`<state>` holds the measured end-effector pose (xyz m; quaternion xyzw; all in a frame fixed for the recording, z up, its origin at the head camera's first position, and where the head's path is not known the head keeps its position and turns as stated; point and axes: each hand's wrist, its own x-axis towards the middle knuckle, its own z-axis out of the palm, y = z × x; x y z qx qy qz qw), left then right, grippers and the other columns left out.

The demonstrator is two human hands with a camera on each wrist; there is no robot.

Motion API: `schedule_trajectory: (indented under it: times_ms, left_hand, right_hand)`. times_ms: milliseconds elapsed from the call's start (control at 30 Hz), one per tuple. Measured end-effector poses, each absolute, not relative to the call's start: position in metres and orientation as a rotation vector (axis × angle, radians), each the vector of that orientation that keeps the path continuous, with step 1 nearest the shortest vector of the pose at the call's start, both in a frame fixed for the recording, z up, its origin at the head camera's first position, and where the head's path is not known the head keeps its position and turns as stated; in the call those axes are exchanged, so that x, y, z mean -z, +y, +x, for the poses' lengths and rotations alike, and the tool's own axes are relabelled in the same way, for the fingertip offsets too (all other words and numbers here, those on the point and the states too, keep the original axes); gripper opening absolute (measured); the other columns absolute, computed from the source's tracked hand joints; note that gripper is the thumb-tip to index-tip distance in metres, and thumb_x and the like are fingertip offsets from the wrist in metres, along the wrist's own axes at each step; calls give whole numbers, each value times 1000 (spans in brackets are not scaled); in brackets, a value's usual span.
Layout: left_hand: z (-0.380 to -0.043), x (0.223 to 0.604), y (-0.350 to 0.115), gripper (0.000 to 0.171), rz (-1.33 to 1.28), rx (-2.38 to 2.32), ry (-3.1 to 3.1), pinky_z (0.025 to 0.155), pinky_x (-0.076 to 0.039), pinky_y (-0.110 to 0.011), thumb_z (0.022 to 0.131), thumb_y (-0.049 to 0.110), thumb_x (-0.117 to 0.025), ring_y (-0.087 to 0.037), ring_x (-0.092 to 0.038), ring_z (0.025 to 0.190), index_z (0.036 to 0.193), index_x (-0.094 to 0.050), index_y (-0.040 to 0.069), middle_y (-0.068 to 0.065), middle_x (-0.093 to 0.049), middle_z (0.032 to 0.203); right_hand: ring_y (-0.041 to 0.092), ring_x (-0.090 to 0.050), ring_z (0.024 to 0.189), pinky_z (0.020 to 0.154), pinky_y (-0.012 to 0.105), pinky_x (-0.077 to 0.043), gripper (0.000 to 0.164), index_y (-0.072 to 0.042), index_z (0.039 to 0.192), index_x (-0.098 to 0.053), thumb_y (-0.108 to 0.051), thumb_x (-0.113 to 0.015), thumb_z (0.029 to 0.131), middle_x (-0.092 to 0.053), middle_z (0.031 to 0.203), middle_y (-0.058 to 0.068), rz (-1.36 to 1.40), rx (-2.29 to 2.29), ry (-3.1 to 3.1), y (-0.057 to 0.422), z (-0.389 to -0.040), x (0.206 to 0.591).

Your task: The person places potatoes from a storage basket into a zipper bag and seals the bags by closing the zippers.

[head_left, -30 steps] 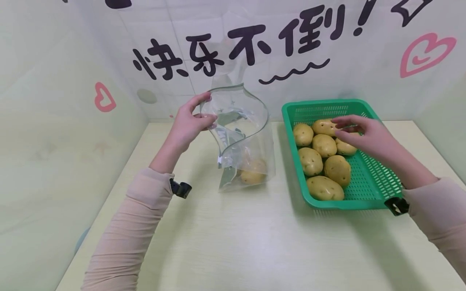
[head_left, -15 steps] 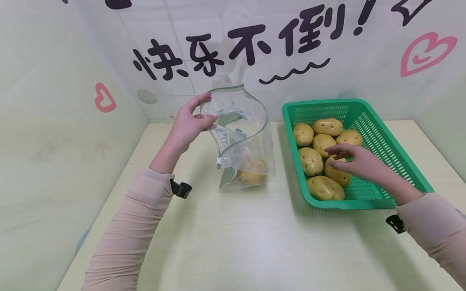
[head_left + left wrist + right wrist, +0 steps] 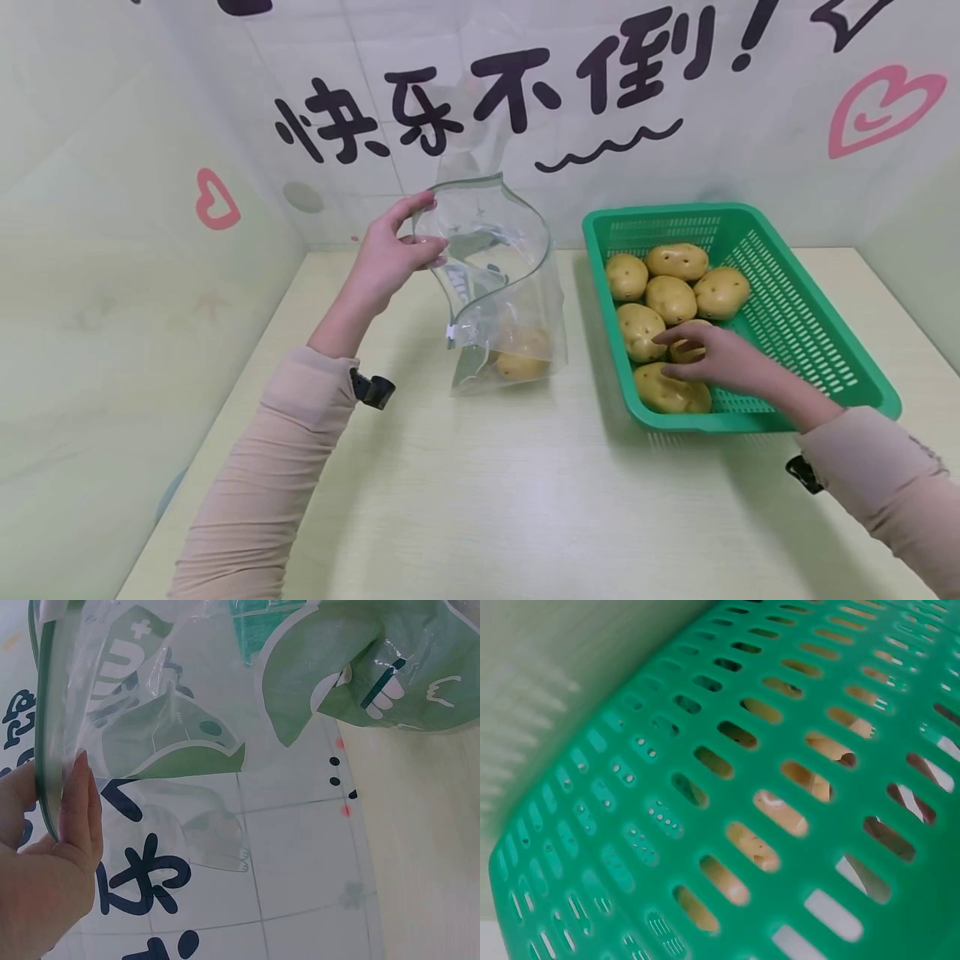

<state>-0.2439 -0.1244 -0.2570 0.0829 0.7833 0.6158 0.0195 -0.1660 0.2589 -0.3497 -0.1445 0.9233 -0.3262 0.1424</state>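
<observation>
My left hand pinches the left rim of a clear slider zip bag, between thumb and fingers. The bag stands upright with its mouth wide, and a potato lies at its bottom. Up close in the left wrist view, the green zip edge runs between thumb and fingers. My right hand is over the front of the green basket, its fingers spread about a partly hidden potato. In the right wrist view the perforated basket wall blocks sight of this hand.
Several more potatoes sit along the left half of the basket. Both stand on a pale table; behind rises a white printed sheet with dark lettering. A similar covering bounds the left side.
My right hand has come from the back of the basket forward and down to the potato near the front. The left hand and bag stay put.
</observation>
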Motion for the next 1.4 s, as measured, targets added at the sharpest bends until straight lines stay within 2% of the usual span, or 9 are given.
schedule_trajectory:
  times_ms: [100, 300, 467, 633, 700, 800, 933, 1133, 1400]
  left_hand:
    - [-244, 257, -124, 65, 261, -1918, 2425, 71, -57, -13, 87, -5, -58, -1, -60, 73, 146, -38, 12, -5, -37, 150]
    - [-244, 258, -125, 65, 268, -1922, 2426, 70, -57, -14, 87, -5, -58, -1, -60, 72, 146, -38, 11, -5, -37, 150]
    - [-244, 258, -125, 64, 278, -1924, 2424, 70, -57, -14, 87, -6, -58, -2, -60, 73, 146, -38, 10, -6, -37, 150]
    - [-245, 259, -124, 64, 280, -1922, 2426, 70, -57, -14, 87, -5, -58, -1, -61, 75, 146, -39, 12, -5, -38, 150]
    - [-245, 259, -124, 64, 279, -1918, 2428, 70, -57, -14, 87, -5, -58, -1, -61, 75, 146, -39, 12, -5, -38, 150]
    - [-245, 259, -124, 64, 277, -1912, 2428, 70, -57, -14, 87, -5, -58, -1, -61, 75, 146, -38, 12, -6, -38, 150]
    - [-245, 258, -124, 64, 274, -1910, 2427, 70, -57, -14, 88, -5, -58, -2, -61, 75, 146, -38, 11, -6, -37, 150]
    - [-245, 259, -123, 64, 273, -1903, 2435, 70, -57, -14, 88, -5, -58, -2, -60, 74, 146, -38, 13, -5, -38, 149]
    - [-245, 260, -123, 64, 272, -1901, 2427, 70, -57, -14, 88, -5, -59, -1, -60, 74, 146, -38, 12, -5, -37, 150]
  right_hand:
    - [42, -55, 114, 87, 50, -55, 44, 1, 125, -58, -22, -67, 89, -54, 130, 25, -441, 929, 2659, 258, -165, 352]
    - [31, -58, 104, 80, 37, -54, 44, 1, 122, -60, -21, -70, 86, -62, 121, 22, -489, 897, 2658, 257, -166, 355]
    - [28, -58, 99, 79, 37, -53, 47, 1, 121, -61, -24, -73, 84, -63, 115, 19, -493, 882, 2654, 258, -166, 358]
    - [20, -56, 93, 75, 30, -49, 50, 1, 121, -61, -26, -74, 82, -65, 110, 15, -506, 834, 2657, 258, -166, 360]
    - [22, -57, 96, 77, 32, -51, 50, 2, 121, -61, -27, -74, 82, -65, 113, 17, -520, 809, 2663, 258, -166, 360]
    - [29, -60, 104, 83, 41, -53, 52, 2, 122, -61, -27, -75, 81, -64, 118, 20, -532, 770, 2666, 257, -166, 360]
    - [38, -57, 112, 91, 52, -51, 56, 3, 123, -60, -29, -76, 80, -61, 123, 24, -541, 729, 2654, 255, -165, 359]
    - [41, -56, 113, 92, 55, -50, 64, 7, 125, -57, -25, -80, 74, -59, 125, 26, -598, 656, 2675, 252, -164, 360]
    - [38, -60, 104, 86, 51, -53, 63, 9, 120, -58, -16, -83, 68, -63, 115, 24, -775, 507, 2754, 250, -165, 364]
